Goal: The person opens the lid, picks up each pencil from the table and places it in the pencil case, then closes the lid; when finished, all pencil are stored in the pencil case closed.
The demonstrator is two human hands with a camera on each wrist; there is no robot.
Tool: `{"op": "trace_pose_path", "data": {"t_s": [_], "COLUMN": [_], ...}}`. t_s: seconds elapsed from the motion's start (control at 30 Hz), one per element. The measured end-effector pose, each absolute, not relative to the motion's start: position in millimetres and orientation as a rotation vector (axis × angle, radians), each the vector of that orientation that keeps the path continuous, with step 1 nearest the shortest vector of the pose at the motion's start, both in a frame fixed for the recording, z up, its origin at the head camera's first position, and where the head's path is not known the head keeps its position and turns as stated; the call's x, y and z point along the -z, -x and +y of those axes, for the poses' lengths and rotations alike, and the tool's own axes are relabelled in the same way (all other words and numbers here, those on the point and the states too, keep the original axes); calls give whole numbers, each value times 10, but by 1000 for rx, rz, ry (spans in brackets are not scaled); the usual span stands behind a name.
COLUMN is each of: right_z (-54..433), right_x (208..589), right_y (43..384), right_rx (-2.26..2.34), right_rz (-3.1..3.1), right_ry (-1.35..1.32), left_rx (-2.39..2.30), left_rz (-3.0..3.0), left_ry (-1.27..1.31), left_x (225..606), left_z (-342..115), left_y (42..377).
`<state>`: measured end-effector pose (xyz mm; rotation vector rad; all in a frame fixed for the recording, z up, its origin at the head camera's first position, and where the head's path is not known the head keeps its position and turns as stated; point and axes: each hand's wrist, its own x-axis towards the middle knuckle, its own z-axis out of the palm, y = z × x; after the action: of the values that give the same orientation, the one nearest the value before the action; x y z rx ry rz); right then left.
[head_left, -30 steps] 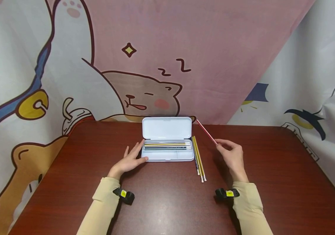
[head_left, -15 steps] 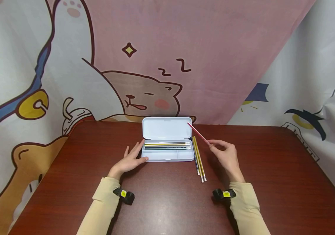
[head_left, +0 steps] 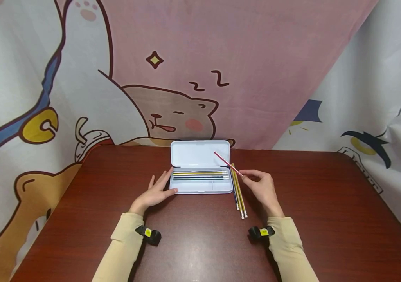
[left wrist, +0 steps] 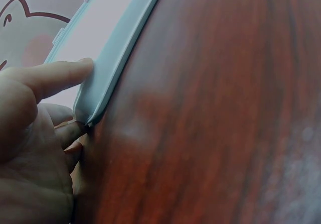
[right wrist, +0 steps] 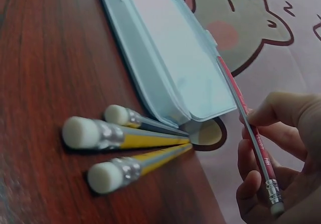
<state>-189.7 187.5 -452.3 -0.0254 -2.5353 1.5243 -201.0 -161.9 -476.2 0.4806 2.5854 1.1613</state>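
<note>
Slim red pencil (right wrist: pixel 262 156): pale lengthwise stripe, silver ferrule, whitish eraser. Pale-blue rectangular pencil case (head_left: pixel 193 187): whitish inner lid (head_left: pixel 193 154); slim yellow and dark pencils (head_left: pixel 196 173) inside. To its right, two slim yellow pencils (right wrist: pixel 135 137) striped grey and one slim dark-blue pencil (head_left: pixel 236 199), all with silver ferrules and white erasers. Reddish-brown wooden tabletop (head_left: pixel 200 246): darker streaked grain. Pink-and-white fabric backdrop (head_left: pixel 263 70), far side: brown-outlined cartoon animals. Cloth sleeves (head_left: pixel 119 244): plain pale yellow.

Gripping red pencil (right wrist: pixel 260 148) in fingers (right wrist: pixel 286 139) near open case (right wrist: pixel 138 58). On table (right wrist: pixel 50 58), by case, note three pencils (right wrist: pixel 140 139) with erasers (right wrist: pixel 80 132) toward camera.
</note>
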Motion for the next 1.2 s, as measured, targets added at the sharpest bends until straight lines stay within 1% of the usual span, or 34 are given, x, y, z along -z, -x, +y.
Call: {"op": "trace_pose_path", "data": {"t_s": [0.3, 0.87, 1.2], "right_z": [1774, 1555, 1469], "right_x": [4573, 4600, 4629], "right_y": [1979, 2078, 2162], "right_rx": [-1420, -1482, -1389], "right_rz": [-2596, -2625, -2671], "right_ry": [-78, -171, -305], "left_rx": [-1167, -1179, -1186], "left_rz": [2582, 2571, 2569], "left_ry": [-480, -487, -497], "left_x": [4763, 4744, 4742], "left_z": [-1613, -1616, -1626], "left_y": [2002, 1998, 1999]}}
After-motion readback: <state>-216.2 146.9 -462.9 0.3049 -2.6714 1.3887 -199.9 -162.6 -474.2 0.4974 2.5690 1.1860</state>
